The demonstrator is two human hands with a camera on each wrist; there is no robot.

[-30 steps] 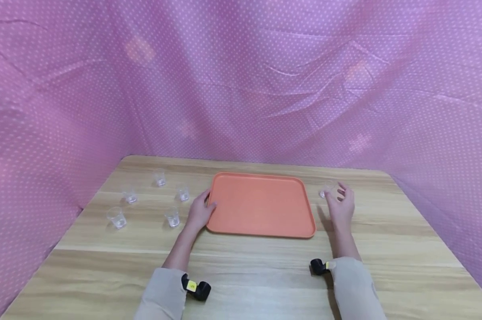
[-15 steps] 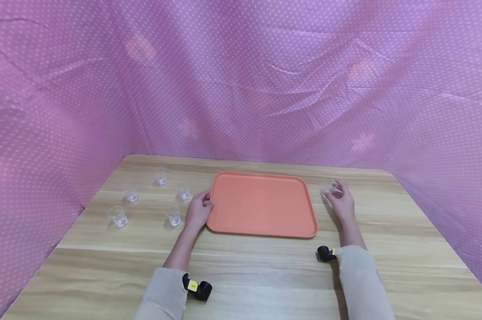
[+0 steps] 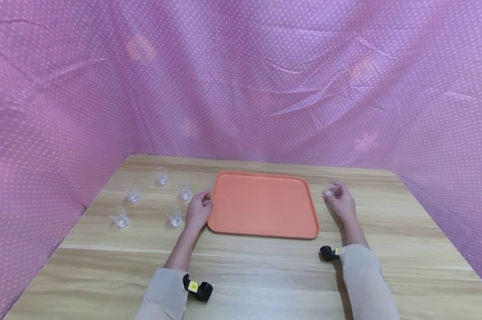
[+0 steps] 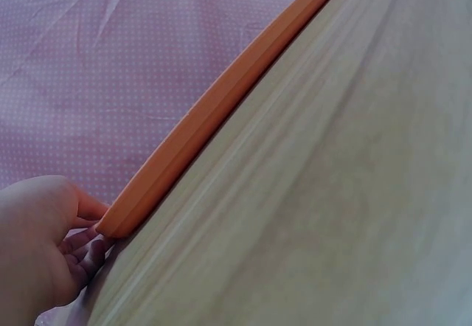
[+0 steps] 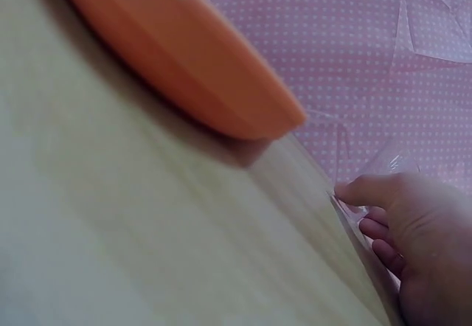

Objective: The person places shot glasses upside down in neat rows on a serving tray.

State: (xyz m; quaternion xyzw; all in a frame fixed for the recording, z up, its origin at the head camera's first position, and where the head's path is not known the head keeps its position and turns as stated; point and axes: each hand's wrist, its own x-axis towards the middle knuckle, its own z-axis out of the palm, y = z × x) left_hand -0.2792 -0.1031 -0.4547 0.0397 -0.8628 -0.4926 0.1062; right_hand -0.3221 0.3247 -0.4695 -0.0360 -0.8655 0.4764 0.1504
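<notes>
An orange rectangular tray (image 3: 265, 204) lies on the wooden table, its raised rim seen side-on in both wrist views. My left hand (image 3: 198, 212) grips its left edge, thumb at the rim and the other fingers curled low beside it in the left wrist view. To the right of the tray, my right hand (image 3: 342, 204) holds a small clear plastic cup (image 3: 330, 191) with thumb and fingers. In the right wrist view that cup (image 5: 394, 162) is mostly behind the thumb and hand, so its base is hard to make out.
Left of the tray, several more clear cups stand apart: a front-left cup (image 3: 119, 217), a cup (image 3: 174, 217) near my left hand, and a far cup (image 3: 162, 176). A pink dotted curtain (image 3: 245, 80) encloses the table (image 3: 257, 275) behind and at both sides.
My right hand has shifted slightly right, and its spread fingers have closed round the cup, which sits slightly farther right. My left hand stays at the tray's edge.
</notes>
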